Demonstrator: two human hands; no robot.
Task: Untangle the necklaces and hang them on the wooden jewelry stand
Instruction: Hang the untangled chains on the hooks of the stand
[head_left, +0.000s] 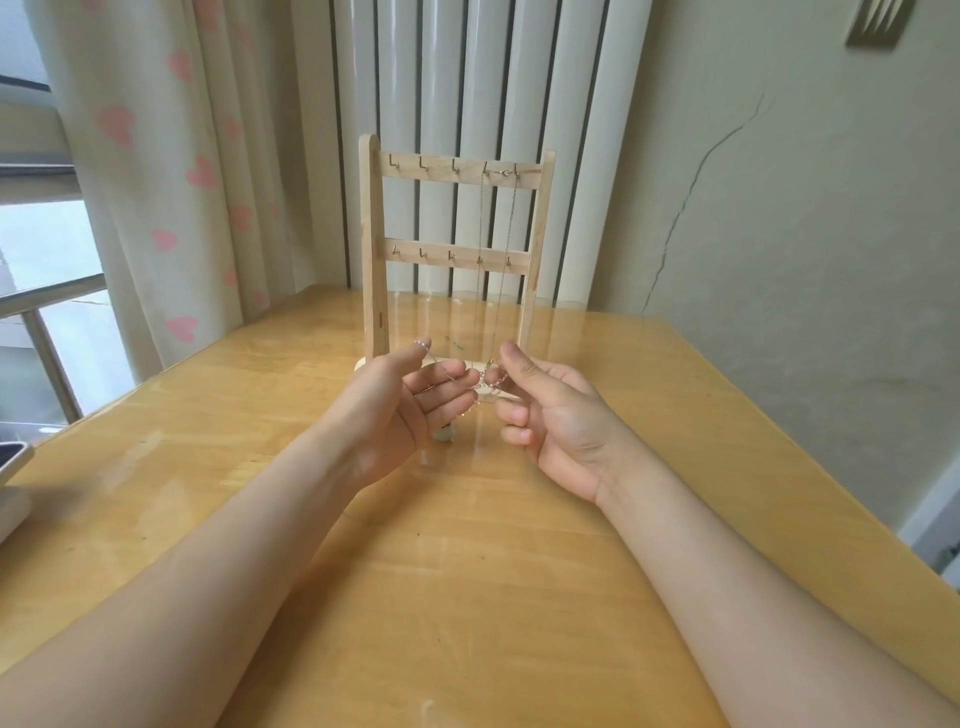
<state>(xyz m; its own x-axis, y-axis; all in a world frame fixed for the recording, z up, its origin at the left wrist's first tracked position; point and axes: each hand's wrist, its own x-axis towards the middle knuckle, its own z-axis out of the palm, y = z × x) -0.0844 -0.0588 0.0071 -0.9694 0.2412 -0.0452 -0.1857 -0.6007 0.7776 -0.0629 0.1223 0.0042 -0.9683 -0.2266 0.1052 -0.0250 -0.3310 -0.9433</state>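
Observation:
The wooden jewelry stand (375, 234) stands upright at the back of the table, with two rails of small hooks. A thin silver necklace (512, 223) hangs from the two right hooks of the top rail, and its strands run down to my hands. My left hand (400, 410) is palm up in front of the stand's base with relaxed fingers. A rose-coloured chain (485, 383) lies across those fingers and loops over the thumb tip. A pale pendant (445, 434) dangles under that hand. My right hand (550, 415) pinches the chain between thumb and forefinger.
The glossy wooden table (467, 571) stretches toward me. A white object with a dark top (10, 483) sits at its left edge. A heart-print curtain (156, 156) and a window are at the left, a white radiator (467, 78) stands behind the stand, and a cracked wall is on the right.

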